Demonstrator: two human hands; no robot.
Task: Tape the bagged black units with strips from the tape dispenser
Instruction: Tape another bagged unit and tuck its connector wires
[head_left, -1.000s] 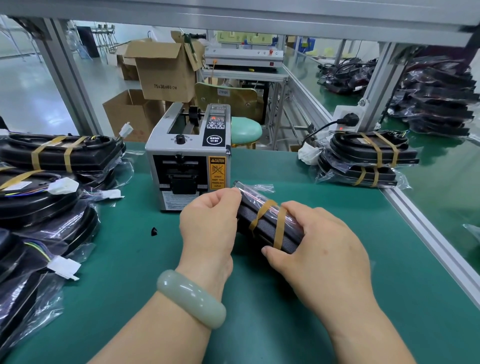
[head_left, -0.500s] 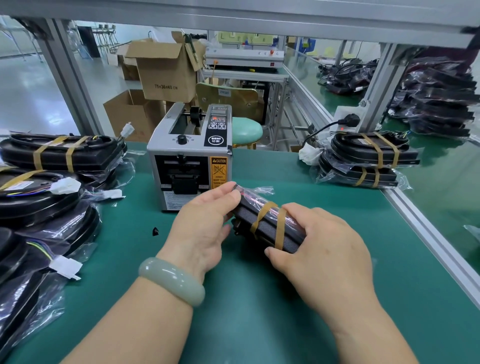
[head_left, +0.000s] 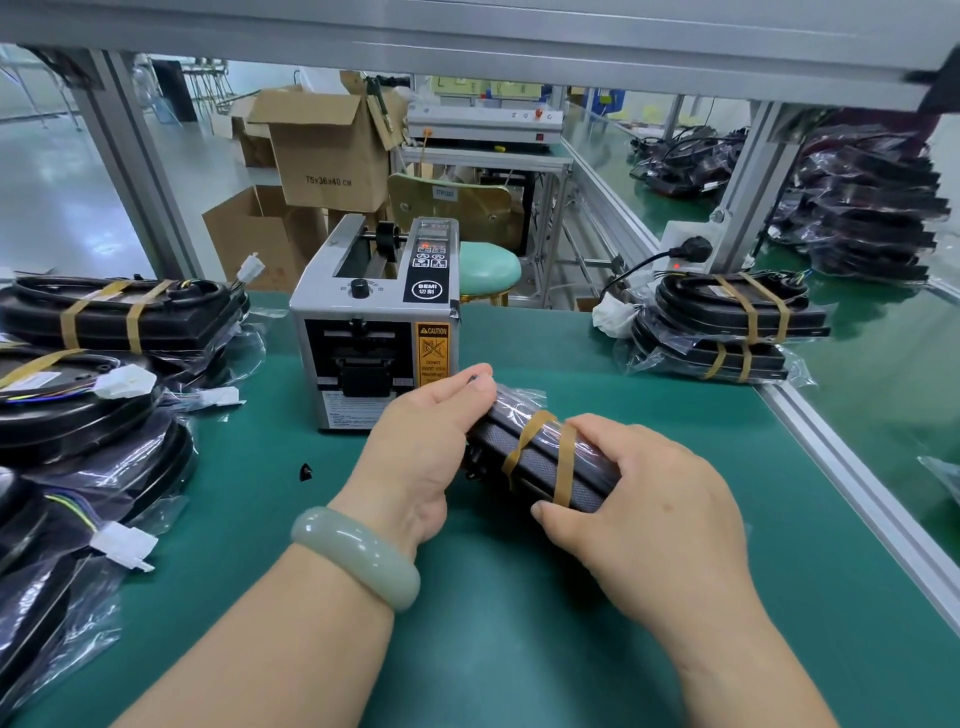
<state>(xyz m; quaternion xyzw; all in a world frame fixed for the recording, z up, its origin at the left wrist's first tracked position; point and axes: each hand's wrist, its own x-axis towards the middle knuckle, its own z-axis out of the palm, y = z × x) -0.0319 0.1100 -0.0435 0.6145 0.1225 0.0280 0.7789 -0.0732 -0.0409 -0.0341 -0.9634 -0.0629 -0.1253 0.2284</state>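
Bagged black unit (head_left: 540, 457): stood on edge on the green mat (head_left: 571, 649), just before the tape dispenser (head_left: 374, 332), two tan strips round it.
Left hand (head_left: 421, 441): had turned from fist to flatter clasp on the far end.
Right hand (head_left: 644, 499): clasped the near end, thumb under.
Meaning: taping looked finished; setting aside likely followed.

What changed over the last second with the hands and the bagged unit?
The left hand opened from a fist and flattened along the end of the bagged black unit with two tan tape strips. The right hand kept its grip; the grey tape dispenser stayed put.
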